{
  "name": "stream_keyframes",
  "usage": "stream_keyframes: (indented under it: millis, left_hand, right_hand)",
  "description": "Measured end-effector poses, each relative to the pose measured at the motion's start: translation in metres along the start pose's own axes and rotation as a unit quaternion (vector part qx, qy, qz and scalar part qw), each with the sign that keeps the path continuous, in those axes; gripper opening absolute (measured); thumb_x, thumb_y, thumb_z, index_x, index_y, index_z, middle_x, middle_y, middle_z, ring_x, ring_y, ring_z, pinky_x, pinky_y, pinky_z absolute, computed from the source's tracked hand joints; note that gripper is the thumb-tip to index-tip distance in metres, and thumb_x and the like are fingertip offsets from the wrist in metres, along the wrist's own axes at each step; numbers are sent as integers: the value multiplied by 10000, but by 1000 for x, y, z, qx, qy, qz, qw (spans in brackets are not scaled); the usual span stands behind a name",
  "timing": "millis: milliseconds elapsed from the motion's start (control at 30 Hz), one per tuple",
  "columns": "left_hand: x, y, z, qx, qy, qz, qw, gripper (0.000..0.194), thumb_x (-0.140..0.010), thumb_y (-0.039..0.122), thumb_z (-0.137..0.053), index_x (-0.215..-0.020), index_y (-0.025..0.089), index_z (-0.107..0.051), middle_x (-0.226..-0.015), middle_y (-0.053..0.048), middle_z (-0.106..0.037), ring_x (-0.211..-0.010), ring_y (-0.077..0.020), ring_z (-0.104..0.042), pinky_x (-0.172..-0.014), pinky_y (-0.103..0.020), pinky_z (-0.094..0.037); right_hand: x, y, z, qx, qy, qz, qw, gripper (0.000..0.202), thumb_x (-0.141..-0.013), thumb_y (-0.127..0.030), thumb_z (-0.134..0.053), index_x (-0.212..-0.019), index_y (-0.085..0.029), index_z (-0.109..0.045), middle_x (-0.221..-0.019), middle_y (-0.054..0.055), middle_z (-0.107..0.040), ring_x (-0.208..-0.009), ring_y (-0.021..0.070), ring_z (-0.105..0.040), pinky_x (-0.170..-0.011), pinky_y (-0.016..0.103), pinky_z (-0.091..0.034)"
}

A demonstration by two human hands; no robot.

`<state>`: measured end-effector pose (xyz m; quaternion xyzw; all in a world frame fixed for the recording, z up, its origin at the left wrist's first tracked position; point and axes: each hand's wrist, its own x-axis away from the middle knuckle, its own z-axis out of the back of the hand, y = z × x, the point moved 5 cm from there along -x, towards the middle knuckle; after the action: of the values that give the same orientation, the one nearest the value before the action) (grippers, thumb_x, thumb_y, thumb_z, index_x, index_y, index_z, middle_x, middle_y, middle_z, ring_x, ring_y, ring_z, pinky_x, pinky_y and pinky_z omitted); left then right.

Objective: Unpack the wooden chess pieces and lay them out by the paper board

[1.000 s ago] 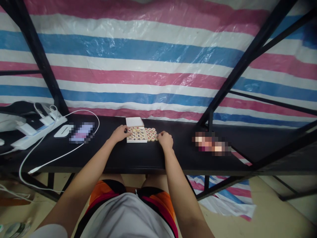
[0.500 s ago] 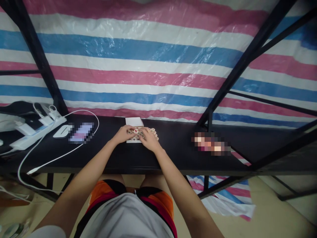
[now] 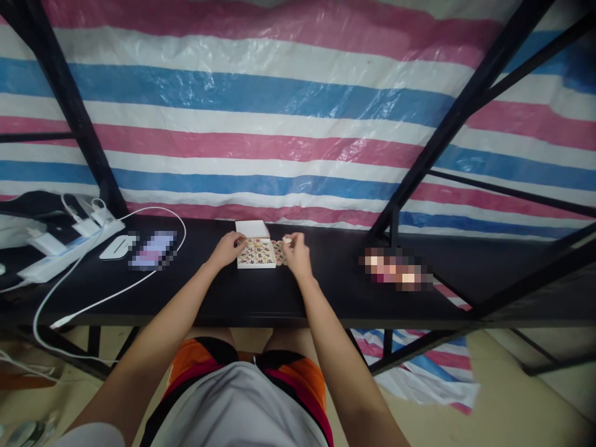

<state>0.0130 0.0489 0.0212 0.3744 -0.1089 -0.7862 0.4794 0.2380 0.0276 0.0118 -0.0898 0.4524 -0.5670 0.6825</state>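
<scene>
From my end I see a striped sheet (image 3: 261, 143) hanging behind the black tabletop (image 3: 274, 304), where an open white box (image 3: 257, 267) of round pieces sits before me. My left hand (image 3: 228, 249) curls at the box's left edge; I cannot tell whether its grip holds anything. My right hand (image 3: 299, 257) partly hides loose pieces (image 3: 279, 249) just right of the box, its grip nearly closed, pinching a single pale disc (image 3: 287, 238).

Desk (image 3: 342, 288), power strip (image 3: 77, 245) and tarp (image 3: 261, 146) suggest living quarters.

The box (image 3: 257, 266) is white — the sheet (image 3: 279, 114) striped.
</scene>
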Motion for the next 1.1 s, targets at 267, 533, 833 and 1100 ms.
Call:
stream_keyframes:
  millis: [267,533,833,1100]
  left_hand:
    - [0,-26,-7,-76,-30,23,996,298,-818,331,-504,-1017,183,-670,-1058,-85,-610,-988,-236,-535,-936,-372,-417]
    - [0,-27,-9,-77,-32,2,997,306,-833,329,-498,-1028,194,-690,-1071,-69,-654,-977,-230,-573,-936,-342,-423]
    - [-1,-24,-9,-61,-36,-3,997,310,-845,350,-492,-1009,185,-696,-1069,-74,-674,-970,-230,-593,-922,-349,-432]
    - [-2,-25,-10,-60,-34,-2,998,285,-830,327,-511,-997,188,-695,-1062,-71,-669,-977,-230,-579,-923,-352,-426]
  right_hand:
    - [1,64,19,160,-3,-250,955,191,-807,-340,-576,-946,-210,-590,-892,74,-676,-886,226,-625,-765,310,-444]
    - [-9,76,16,155,-30,-244,957,227,-812,-379,-546,-884,-219,-690,-911,82,-692,-926,237,-632,-800,325,-464]
    - [-29,89,3,126,-80,-91,985,386,-787,-120,-422,-1045,-246,-679,-1114,19,-665,-1059,186,-592,-947,310,-432]
    - [-24,84,-2,123,-85,-32,988,584,-685,-22,-352,-1165,-208,-628,-1204,33,-614,-1128,176,-549,-1005,295,-401]
